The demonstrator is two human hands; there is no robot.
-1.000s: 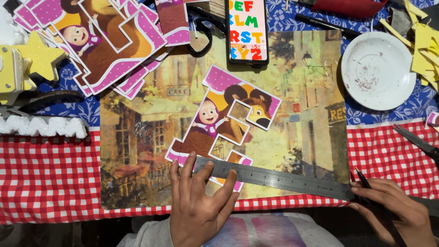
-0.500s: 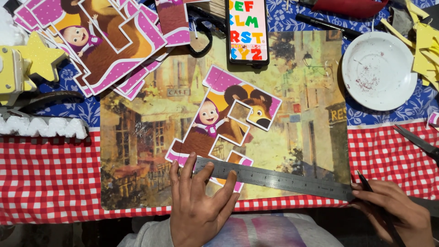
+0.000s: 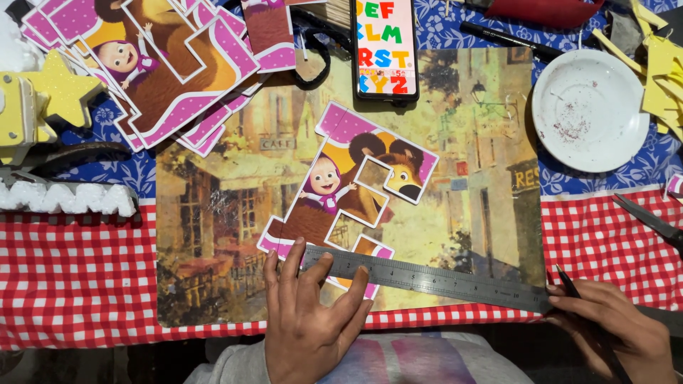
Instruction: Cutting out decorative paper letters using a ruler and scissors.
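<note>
Your left hand [image 3: 307, 323] lay flat and spread, fingers fanned open, pressing the near end of the long grey steel ruler [image 3: 427, 277] down over the bottom edge of the pink-bordered, letter-shaped card cut-out printed with a cartoon girl and bear [image 3: 348, 195]. It gripped nothing; it only bore down. Your right hand [image 3: 615, 331] was curled closed around a thin dark pen-like tool [image 3: 569, 283], its tip just beside the ruler's far end.

The cut-out sat directly ahead of your left fingertips, on the glossy street-scene picture mat [image 3: 213, 213], its lower edge under the ruler. It looked light and thin, likely stiff enough to stay flat but easy to crease at the narrow arms, and apt to slide on that shiny mat. Pressing through the ruler near its edge seemed the safest hold; lifting it would be best done by the broad spine, not the slim bars.

Beyond your left hand lay a fanned stack of similar cut-outs [image 3: 171, 71] and a phone showing coloured letters [image 3: 385, 46]. Beyond your right hand sat a white round plate [image 3: 590, 110], with dark scissors [image 3: 651, 224] near it.
</note>
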